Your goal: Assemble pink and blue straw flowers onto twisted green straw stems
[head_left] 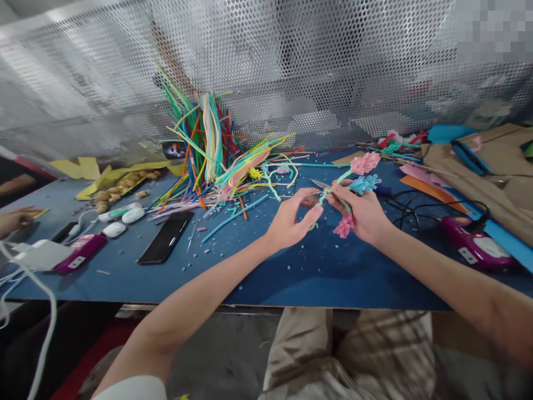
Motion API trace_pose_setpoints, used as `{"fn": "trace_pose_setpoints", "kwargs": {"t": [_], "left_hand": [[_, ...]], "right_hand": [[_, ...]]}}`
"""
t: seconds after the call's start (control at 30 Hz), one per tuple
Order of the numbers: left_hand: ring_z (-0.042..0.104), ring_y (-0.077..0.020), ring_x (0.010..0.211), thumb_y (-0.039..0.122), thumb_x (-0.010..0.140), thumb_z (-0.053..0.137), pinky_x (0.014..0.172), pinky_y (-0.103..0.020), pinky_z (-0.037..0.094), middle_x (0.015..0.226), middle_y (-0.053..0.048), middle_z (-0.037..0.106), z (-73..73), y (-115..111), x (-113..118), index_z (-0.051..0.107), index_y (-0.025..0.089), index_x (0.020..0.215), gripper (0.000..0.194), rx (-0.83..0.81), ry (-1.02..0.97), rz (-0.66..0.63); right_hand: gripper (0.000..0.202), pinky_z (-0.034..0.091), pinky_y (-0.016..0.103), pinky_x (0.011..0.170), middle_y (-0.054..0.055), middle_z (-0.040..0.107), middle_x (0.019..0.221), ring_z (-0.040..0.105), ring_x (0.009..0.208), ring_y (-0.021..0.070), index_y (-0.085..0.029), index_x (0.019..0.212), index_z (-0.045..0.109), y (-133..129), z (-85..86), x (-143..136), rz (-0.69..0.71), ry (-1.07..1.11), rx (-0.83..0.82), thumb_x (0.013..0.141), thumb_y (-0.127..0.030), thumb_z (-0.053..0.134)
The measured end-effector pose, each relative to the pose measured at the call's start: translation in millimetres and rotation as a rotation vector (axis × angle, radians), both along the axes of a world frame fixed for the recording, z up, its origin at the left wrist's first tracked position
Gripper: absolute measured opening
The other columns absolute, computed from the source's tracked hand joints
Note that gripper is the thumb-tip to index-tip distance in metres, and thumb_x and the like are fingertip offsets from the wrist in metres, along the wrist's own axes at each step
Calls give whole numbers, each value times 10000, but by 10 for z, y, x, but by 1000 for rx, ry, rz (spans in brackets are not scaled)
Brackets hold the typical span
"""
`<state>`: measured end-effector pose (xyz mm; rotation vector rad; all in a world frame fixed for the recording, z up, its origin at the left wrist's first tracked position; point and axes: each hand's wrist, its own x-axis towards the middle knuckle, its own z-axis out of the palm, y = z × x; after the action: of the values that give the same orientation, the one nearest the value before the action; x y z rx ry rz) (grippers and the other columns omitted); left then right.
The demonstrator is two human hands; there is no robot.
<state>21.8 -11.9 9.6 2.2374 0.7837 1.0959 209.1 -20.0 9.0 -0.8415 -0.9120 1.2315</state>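
My right hand (pixel 364 210) is closed around the stems of a small bunch of pipe cleaner flowers. A light pink flower (pixel 365 163) stands at the top, a blue flower (pixel 365 184) below it, and a deeper pink flower (pixel 344 225) hangs under the fingers. My left hand (pixel 292 220) pinches the mint-green pipe cleaner stem (pixel 320 202) close to the right fingertips. Between the hands runs a thin twisted strand (pixel 306 195), partly hidden by the fingers. Behind them lies a pointed metal blade (pixel 318 183).
A heap of coloured pipe cleaners (pixel 212 139) stands at the back against a perforated metal screen (pixel 258 66). Left are a black phone (pixel 165 238), white chargers and a purple power strip (pixel 81 254); right, another strip (pixel 477 244), cables and cardboard (pixel 462 155). Another person's hand (pixel 14 221) rests far left.
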Motion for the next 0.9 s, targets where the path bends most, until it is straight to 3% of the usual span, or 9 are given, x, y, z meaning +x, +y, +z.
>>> {"fn": "trace_pose_setpoints", "kwargs": {"t": [0.13,0.23,0.37,0.5,0.77,0.9], "left_hand": [[688,-139,719,422,969,577,664,-248,540,812,-18,705,18,-56,74,572,174,1160,313,-100,-48,78],[638,-111,632,441,970,571,599,-228,510,790,-8,688,-5,-7,73,612,178,1013,270,-143,-116,103],[528,-86,568,456,965,575,520,-216,414,776,1,664,-10,34,34,636,182,946,281,-84,-147,172],[379,-71,525,432,958,598,484,-220,290,647,39,524,7,5,32,649,183,895,262,-44,-160,176],[345,-64,543,438,955,602,501,-223,271,678,33,509,-105,-41,160,632,160,853,298,-81,-250,138],[391,-58,549,430,957,601,503,-225,292,773,4,597,-154,-49,204,679,157,868,297,-39,-255,162]], "right_hand": [[287,626,295,846,-10,676,824,678,756,124,-216,790,644,-31,-19,-57,42,30,-16,692,-363,871],[281,615,293,757,-18,646,774,650,731,131,-226,809,647,-60,-20,-79,68,13,-12,711,-392,851],[255,555,285,642,-11,621,743,610,696,142,-223,821,666,-96,-6,-94,140,-34,16,735,-407,820],[233,499,264,582,-24,595,688,557,624,116,-213,759,667,-113,-7,-113,163,-10,-8,712,-364,838],[211,407,249,562,-36,545,619,482,593,88,-186,638,625,-111,-37,-175,93,41,97,743,-237,801],[231,379,263,544,-50,499,611,431,576,89,-196,634,590,-106,-43,-213,8,9,135,708,-240,805]]}}
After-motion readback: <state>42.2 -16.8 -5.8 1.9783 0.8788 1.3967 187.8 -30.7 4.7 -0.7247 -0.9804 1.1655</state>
